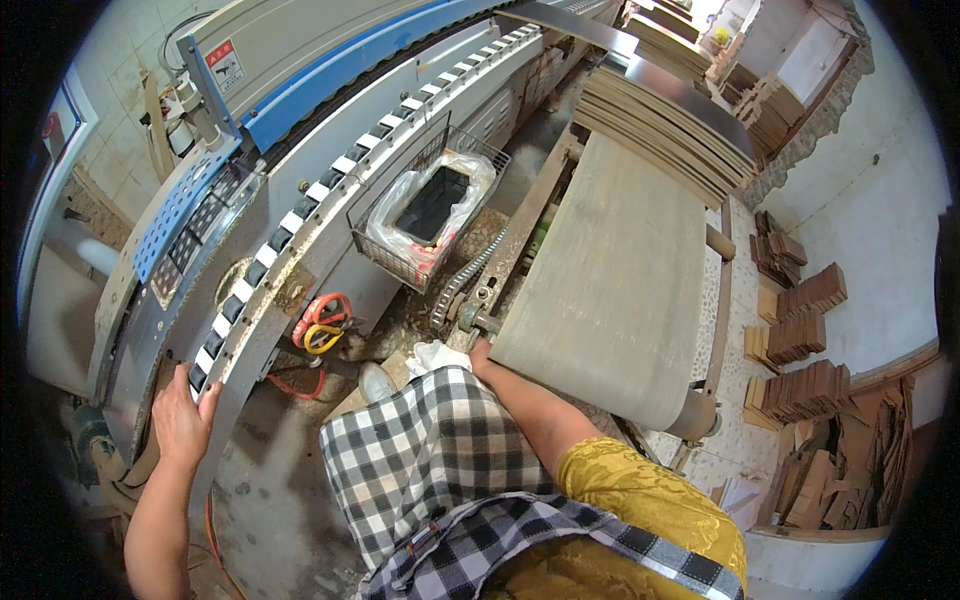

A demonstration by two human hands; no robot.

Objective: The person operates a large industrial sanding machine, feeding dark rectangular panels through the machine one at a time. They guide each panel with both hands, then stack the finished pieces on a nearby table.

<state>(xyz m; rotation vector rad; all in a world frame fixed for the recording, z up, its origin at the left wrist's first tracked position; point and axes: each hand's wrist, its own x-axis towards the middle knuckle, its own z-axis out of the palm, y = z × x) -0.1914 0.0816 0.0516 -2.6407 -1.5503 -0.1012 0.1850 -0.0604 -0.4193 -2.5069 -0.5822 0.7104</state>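
Observation:
My left hand (183,415) grips the edge of the machine's rail (277,250), lined with black-and-white roller segments, at the left. My right hand (479,357) reaches down beside a grey conveyor belt (605,290), near its metal roller end (480,322). A crumpled white cloth (437,357) lies by that hand, whose fingers are mostly hidden. My checked apron (420,450) covers the lower middle. A wire basket (425,260) with a plastic-lined black tray (432,205) hangs on the machine, above red and yellow looped handles (322,330).
Stacked boards (660,130) sit on the conveyor's far end, with more stacks behind. Small piles of brown pieces (805,330) line the right wall, above a bin of offcuts (830,470). Blue-and-grey machinery (185,215) runs along the left. A red hose (300,390) is near the floor.

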